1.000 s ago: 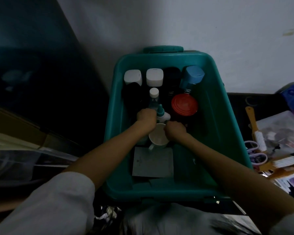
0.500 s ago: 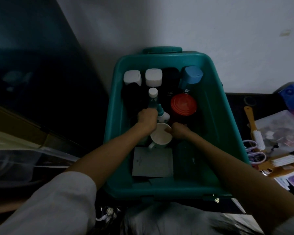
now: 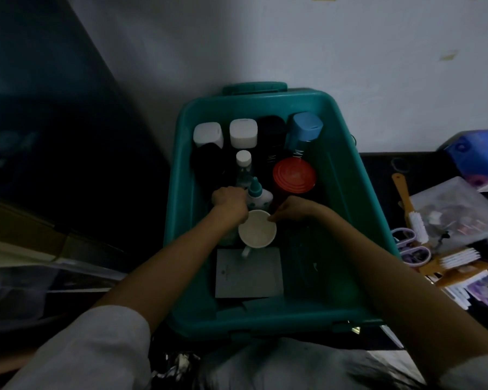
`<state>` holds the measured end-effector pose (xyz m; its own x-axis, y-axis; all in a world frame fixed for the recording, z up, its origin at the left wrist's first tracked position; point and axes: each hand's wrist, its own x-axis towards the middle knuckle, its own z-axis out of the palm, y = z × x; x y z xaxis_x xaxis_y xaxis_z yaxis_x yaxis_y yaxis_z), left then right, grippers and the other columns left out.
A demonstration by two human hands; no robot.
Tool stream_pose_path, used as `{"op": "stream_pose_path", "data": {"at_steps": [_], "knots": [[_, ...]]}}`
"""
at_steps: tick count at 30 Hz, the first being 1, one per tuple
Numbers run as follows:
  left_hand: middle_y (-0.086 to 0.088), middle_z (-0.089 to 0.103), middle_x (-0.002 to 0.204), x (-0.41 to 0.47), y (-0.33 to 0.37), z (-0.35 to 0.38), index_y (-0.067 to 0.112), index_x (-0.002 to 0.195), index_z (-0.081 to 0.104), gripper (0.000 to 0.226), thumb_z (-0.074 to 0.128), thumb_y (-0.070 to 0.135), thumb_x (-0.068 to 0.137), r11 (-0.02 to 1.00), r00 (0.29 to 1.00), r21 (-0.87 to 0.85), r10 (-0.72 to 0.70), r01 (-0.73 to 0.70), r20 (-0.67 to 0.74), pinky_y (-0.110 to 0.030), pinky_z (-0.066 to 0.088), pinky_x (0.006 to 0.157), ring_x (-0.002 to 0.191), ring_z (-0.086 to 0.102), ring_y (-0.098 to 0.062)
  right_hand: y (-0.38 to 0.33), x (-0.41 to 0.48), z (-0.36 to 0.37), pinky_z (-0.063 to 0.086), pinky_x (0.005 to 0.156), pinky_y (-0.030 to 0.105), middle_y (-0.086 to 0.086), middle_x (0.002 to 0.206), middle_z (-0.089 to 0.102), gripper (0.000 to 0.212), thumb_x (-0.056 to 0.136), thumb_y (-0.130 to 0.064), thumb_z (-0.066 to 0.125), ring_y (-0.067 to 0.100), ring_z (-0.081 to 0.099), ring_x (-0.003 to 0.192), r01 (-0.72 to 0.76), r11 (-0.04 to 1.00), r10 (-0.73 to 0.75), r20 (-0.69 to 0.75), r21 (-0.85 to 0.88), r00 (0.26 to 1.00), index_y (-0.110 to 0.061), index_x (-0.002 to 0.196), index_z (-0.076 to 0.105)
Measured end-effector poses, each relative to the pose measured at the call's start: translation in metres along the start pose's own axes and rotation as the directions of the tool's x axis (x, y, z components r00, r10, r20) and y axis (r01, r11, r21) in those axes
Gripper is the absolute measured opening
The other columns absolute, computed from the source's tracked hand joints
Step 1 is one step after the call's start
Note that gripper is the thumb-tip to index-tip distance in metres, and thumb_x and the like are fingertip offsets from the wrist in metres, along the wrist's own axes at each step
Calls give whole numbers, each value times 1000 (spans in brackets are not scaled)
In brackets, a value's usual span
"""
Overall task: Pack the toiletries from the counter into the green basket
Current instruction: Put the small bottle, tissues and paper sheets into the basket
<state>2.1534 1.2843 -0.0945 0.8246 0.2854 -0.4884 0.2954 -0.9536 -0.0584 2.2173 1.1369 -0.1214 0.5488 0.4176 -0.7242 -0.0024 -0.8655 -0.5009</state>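
Both hands work inside the green basket (image 3: 254,106), low in its middle.

- The left hand (image 3: 229,202) is curled knuckles-up, touching the near-left rim of the white cup (image 3: 257,228). What it encloses is hidden under the fist, so its hold cannot be told.
- The right hand (image 3: 293,210) pinches the cup's rim on the right side with narrow fingertips. In my judgement it is steadying the cup upright while it is seated.
- Just beyond the two hands stand a small teal-capped dropper bottle (image 3: 258,196) and a clear bottle with a white cap (image 3: 243,164).
- Beyond the right hand stands a red-lidded jar (image 3: 293,174).
- Taller bottles line the far wall, all upright — presumably to save floor space.
- A grey card (image 3: 248,273) lies flat on the near side of the cup.
- A brush (image 3: 406,204) and scissors (image 3: 409,244) lie on the counter (image 3: 378,170), well to the right of the right hand — packing looks unfinished.
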Motion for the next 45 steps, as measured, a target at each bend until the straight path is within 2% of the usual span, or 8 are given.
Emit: {"op": "stream_pose_path", "data": {"at_steps": [6, 13, 19, 22, 26, 34, 40, 45], "knots": [[-9, 62, 118, 2, 4, 7, 10, 115, 59, 27, 62, 18, 89, 999, 1000, -44, 9, -10, -20, -29, 41, 72, 108, 60, -25, 0, 3, 6, 33, 48, 20, 1, 61, 48, 37, 92, -27, 61, 9, 41, 52, 8, 1000, -9, -37, -30, 999, -12, 60, 50], [-10, 61, 118, -1, -1, 5, 9, 116, 58, 30, 65, 20, 89, 991, 1000, -132, -2, 5, 23, -31, 42, 75, 109, 59, -26, -1, 2, 11, 34, 49, 21, 2, 62, 48, 37, 92, -26, 62, 10, 43, 53, -4, 1000, 6, -89, 20, 996, -12, 60, 49], [-10, 62, 116, -11, -2, 1, 11, 116, 58, 40, 69, 33, 85, 984, 1000, -176, -3, 0, -16, -31, 44, 76, 107, 60, -26, -7, -12, 1, 45, 69, 28, 8, 93, 60, 30, 92, -31, 61, 20, 57, 80, 5, 998, -9, -67, -56, 998, -3, 101, 65], [-10, 65, 109, -21, -7, -5, 11, 107, 63, 36, 69, 37, 83, 972, 996, -236, -19, -3, -91, -30, 44, 73, 101, 62, -27, -9, -29, -21, 46, 59, 25, 8, 85, 63, 24, 92, -31, 60, 16, 57, 67, 44, 998, -50, -153, -40, 987, -9, 84, 63], [-7, 70, 103, -41, -4, -13, 15, 98, 71, 26, 64, 37, 86, 952, 978, -296, 22, -84, -207, -31, 50, 74, 94, 65, -25, -5, -65, -48, 49, 93, 33, 10, 111, 68, 28, 92, -22, 60, 21, 65, 97, 269, 963, -241, -384, 21, 892, -7, 114, 68], [10, 72, 100, -79, 68, -46, 30, 103, 70, 18, 64, 28, 86, 765, 785, -410, 195, -497, -587, -27, 52, 77, 89, 66, -9, 31, -152, -60, 49, 72, 14, 11, 97, 69, 22, 95, -6, 53, 11, 64, 78, 595, 728, -312, -609, 341, 729, -3, 115, 62], [6, 72, 93, -99, 133, -49, 24, 97, 72, 15, 67, 18, 84, 628, 685, -404, 299, -666, -665, -31, 52, 81, 85, 66, -11, 90, -198, -63, 52, 72, 13, 21, 98, 65, 25, 92, 2, 53, 15, 61, 77, 609, 684, -167, -726, 402, 667, 10, 115, 59], [8, 73, 89, -108, 182, -46, 22, 97, 72, 14, 67, 18, 84, 527, 638, -398, 425, -751, -642, -27, 54, 75, 77, 66, -5, 140, -221, -66, 50, 73, 17, 13, 101, 68, 23, 94, -6, 53, 20, 63, 90, 553, 693, -62, -726, 463, 685, -2, 115, 61]]}}
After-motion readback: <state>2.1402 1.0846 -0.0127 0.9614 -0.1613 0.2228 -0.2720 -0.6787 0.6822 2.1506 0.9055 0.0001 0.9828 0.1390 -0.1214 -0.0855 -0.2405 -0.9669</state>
